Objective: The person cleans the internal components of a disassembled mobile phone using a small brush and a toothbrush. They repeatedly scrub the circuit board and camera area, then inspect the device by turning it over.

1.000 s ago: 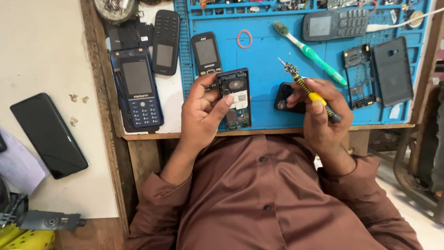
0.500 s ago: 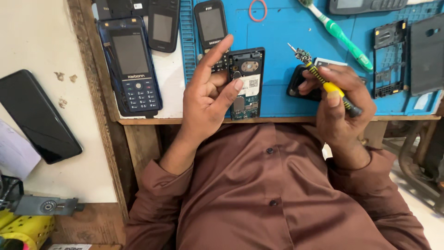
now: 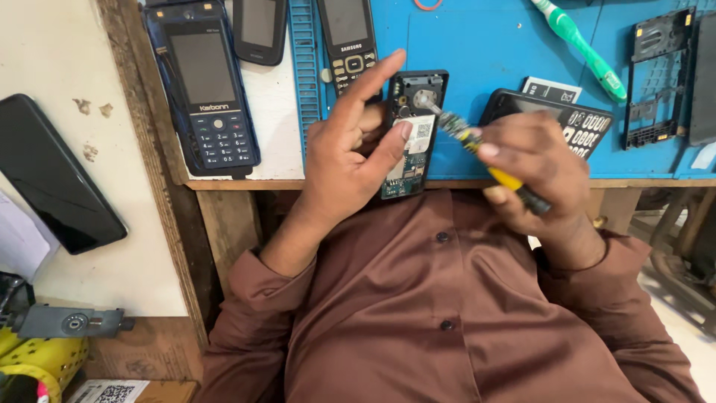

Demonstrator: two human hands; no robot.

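My left hand [image 3: 349, 149] holds an opened black phone [image 3: 415, 134] by its side at the near edge of the blue mat [image 3: 477, 60]; its circuit board is exposed and my index finger is stretched out. My right hand [image 3: 537, 160] grips a yellow-and-black screwdriver [image 3: 485, 160], whose tip touches the upper part of the opened phone. Under my right hand lies a black keypad cover [image 3: 578, 123].
A blue keypad phone [image 3: 205, 89] and two more phones [image 3: 347, 33] lie at the left. A green toothbrush [image 3: 578, 45] and a black phone frame [image 3: 656, 75] rest on the mat. A black smartphone [image 3: 56, 175] sits on the white surface at left.
The right hand has swung the screwdriver left, bringing its tip onto the opened phone. The view has shifted closer and downward. The left hand keeps holding the phone.
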